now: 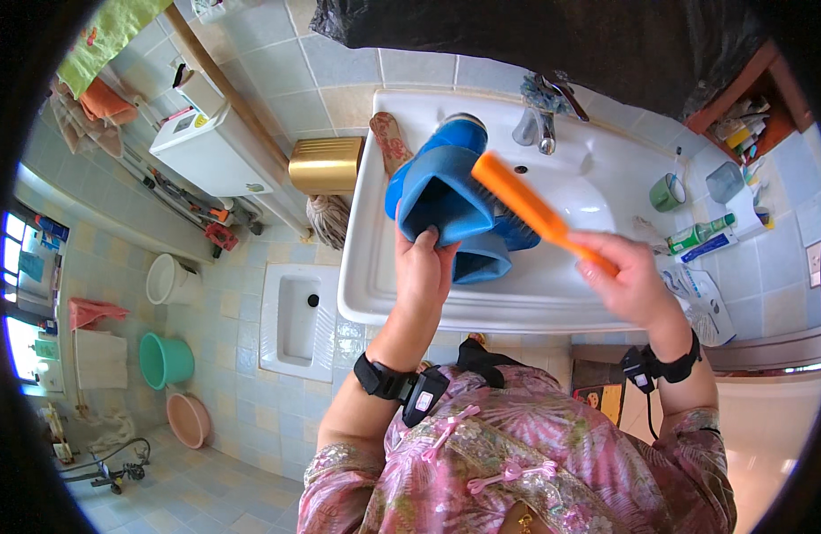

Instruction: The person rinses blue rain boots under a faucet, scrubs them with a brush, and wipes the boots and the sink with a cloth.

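While the left hand (421,267) grips the blue slipper (442,194) and the right hand (626,280) clasps the orange brush (526,209), the slipper, probably wet, could slip into the sink (597,191).

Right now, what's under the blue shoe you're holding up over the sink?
Under the raised blue shoe, held by the left hand, a second blue shoe lies in the white sink. The basin floor beneath them is covered, so nothing more shows.

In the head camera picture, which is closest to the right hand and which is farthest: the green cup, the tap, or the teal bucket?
From the right hand:
1. Green cup, on the sink's right ledge, just above the hand.
2. Tap, at the back of the sink, up and to the left.
3. Teal bucket, on the floor, far left.
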Tool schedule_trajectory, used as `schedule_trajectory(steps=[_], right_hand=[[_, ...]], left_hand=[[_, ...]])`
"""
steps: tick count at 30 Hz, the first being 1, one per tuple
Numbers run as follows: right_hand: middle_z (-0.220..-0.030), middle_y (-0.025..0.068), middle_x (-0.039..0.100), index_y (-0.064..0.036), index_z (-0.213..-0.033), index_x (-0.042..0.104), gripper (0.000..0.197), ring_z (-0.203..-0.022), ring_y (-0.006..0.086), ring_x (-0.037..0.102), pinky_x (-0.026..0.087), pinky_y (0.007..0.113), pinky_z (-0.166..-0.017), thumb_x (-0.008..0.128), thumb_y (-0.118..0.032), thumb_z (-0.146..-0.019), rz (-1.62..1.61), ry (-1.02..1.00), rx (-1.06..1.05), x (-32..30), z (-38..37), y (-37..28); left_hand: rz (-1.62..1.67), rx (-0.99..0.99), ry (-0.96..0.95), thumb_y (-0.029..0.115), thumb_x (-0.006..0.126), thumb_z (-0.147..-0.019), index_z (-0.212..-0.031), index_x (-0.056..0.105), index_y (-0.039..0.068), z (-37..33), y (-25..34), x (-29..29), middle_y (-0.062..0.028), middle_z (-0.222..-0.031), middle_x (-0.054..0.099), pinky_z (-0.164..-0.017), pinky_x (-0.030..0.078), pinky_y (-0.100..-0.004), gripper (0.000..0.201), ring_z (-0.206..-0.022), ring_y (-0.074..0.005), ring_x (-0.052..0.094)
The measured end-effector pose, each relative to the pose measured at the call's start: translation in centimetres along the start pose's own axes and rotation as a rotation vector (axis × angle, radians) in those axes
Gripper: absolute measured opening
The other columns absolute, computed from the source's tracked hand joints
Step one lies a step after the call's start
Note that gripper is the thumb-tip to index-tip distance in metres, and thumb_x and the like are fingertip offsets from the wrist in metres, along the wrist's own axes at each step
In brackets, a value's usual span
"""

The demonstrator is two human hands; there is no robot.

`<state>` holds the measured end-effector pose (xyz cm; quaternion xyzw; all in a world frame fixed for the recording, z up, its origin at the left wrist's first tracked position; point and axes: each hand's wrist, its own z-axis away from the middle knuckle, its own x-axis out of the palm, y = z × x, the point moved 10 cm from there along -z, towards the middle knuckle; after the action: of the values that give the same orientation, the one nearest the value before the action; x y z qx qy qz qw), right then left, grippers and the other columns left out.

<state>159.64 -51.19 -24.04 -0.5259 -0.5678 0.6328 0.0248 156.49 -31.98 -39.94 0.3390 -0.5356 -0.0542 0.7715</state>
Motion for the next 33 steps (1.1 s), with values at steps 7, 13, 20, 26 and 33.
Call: schedule_trajectory(steps=[7,13,20,26,33], right_hand=[[-0.083,0.0157,0.058,-0.002,-0.102,0.053,0.029,-0.067,0.0242,0.058,0.046,0.028,-0.06,0.053,0.0,-0.073,0.11,0.063,0.047,2.9,0.3,0.3],[-0.082,0.0163,0.059,-0.0014,-0.102,0.053,0.028,-0.068,0.0233,0.058,0.045,0.027,-0.06,0.051,-0.001,-0.074,0.151,-0.01,0.167,4.8,3.9,3.6],[-0.065,0.007,0.055,-0.0046,-0.104,0.053,0.027,-0.048,0.0116,0.046,0.04,0.026,-0.045,0.048,-0.013,-0.079,-0.023,-0.049,0.439,9.8,0.8,15.7],[-0.059,-0.0043,0.036,-0.0132,-0.12,0.043,0.039,-0.048,0.0032,0.033,0.029,0.02,-0.038,0.043,-0.012,-0.081,-0.58,-0.251,1.042,14.1,4.4,17.9],[-0.066,0.0025,0.053,-0.0057,-0.114,0.047,0.036,-0.052,0.011,0.048,0.039,0.023,-0.049,0.049,-0.01,-0.078,-0.135,-0.216,0.574,13.2,5.3,15.2]], left_hand=[[0.131,-0.174,0.139,-0.009,0.027,-0.077,-0.128,0.022,0.011,-1.3,-7.2,-3.2,-0.0149,-0.115,0.039,-0.076,0.046,-0.0379,0.055,-0.1,-0.0285,0.047],[0.072,-0.292,0.264,-0.007,0.028,-0.076,-0.128,0.022,0.014,-1.4,-11.3,-4.6,-0.0118,-0.116,0.039,-0.073,0.045,-0.0332,0.056,-0.095,-0.0233,0.048],[-0.022,-0.298,0.204,-0.01,0.029,-0.072,-0.128,0.019,0.016,-1.6,-13.8,-4.0,-0.0101,-0.125,0.029,-0.082,0.037,-0.0407,0.062,-0.109,-0.0275,0.037],[0.178,-0.719,-0.137,0.034,0.04,-0.083,-0.125,0.028,0.007,-0.6,-16.8,-2.7,-0.0123,-0.118,0.041,-0.088,0.033,-0.0448,0.05,-0.108,-0.0275,0.04],[-0.002,-0.657,0.107,0.053,0.034,-0.082,-0.118,0.035,0.005,-2.6,-16.3,-2.9,-0.0133,-0.112,0.045,-0.082,0.039,-0.0449,0.06,-0.101,-0.0293,0.046]])
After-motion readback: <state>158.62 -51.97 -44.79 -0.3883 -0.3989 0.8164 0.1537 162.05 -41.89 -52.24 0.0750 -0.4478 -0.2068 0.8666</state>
